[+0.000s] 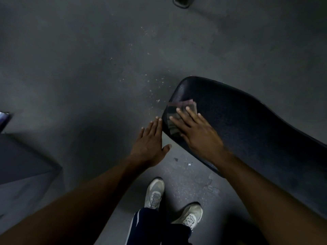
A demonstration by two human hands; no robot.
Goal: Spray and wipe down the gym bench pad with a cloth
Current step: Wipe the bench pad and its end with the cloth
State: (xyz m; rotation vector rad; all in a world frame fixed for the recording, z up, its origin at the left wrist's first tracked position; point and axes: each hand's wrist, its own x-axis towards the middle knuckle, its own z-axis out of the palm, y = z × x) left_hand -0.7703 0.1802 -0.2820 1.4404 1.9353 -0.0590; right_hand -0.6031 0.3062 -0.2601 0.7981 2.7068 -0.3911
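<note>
1. My right hand [196,133] lies flat on the cloth [178,112], fingers [182,113] straight and spread, pressing it down rather than gripping it.
2. The cloth is a dull, folded piece sitting at the rounded near-left end of the black bench pad [247,124], partly covered by my palm.
3. The bench pad runs from that rounded end away to the right and toward the lower right edge of view; its surface looks dark and textured.
4. My left hand [150,144] is open, fingers straight and together, thumb out. Its fingertips sit just beside the pad's left edge; I cannot tell whether they touch it. It holds nothing.
5. Below me, my two pale sneakers [155,193] stand on the grey floor [88,68], which is speckled with light debris near the pad's end.
6. A grey block [23,160] sits at the left edge.
</note>
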